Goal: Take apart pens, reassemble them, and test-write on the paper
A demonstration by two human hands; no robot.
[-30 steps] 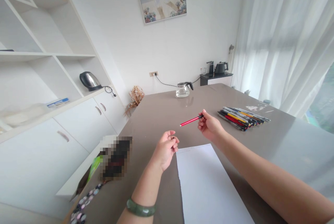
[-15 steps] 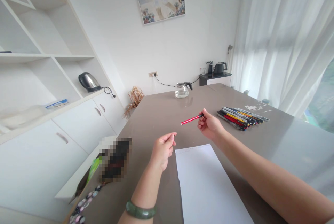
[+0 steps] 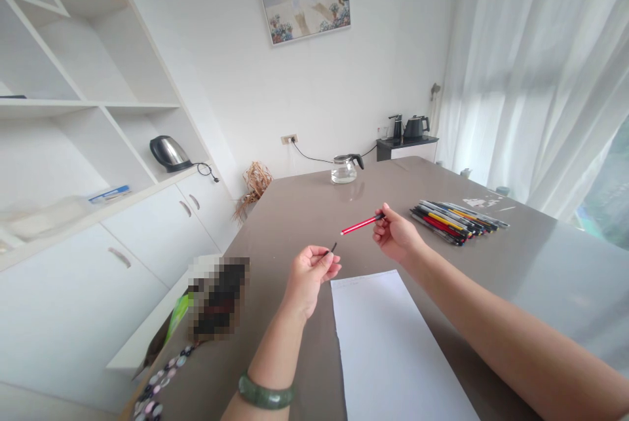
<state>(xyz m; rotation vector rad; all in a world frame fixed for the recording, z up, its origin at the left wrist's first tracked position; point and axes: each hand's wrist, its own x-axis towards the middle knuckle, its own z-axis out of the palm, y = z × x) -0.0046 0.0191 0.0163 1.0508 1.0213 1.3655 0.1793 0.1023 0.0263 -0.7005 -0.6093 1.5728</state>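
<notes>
My right hand pinches a red pen by its dark end, and the pen's pale end points left and slightly down. Between the thumb and fingers of my left hand is a slim black pen cap, mostly covered by the fingertips. A small gap separates the cap from the pen, both held above the table. Below and between my hands lies a white sheet of paper, with faint writing along its far edge. A bundle of pens lies to the right of my right hand.
A glass pot stands near the far edge of the brown table. White scraps lie beyond the pens. At the left edge are a blurred dark object and a string of beads.
My left hand has turned and its fingers have shifted, so the black cap now shows above the fingertips. The red pen in my right hand has hardly moved.
</notes>
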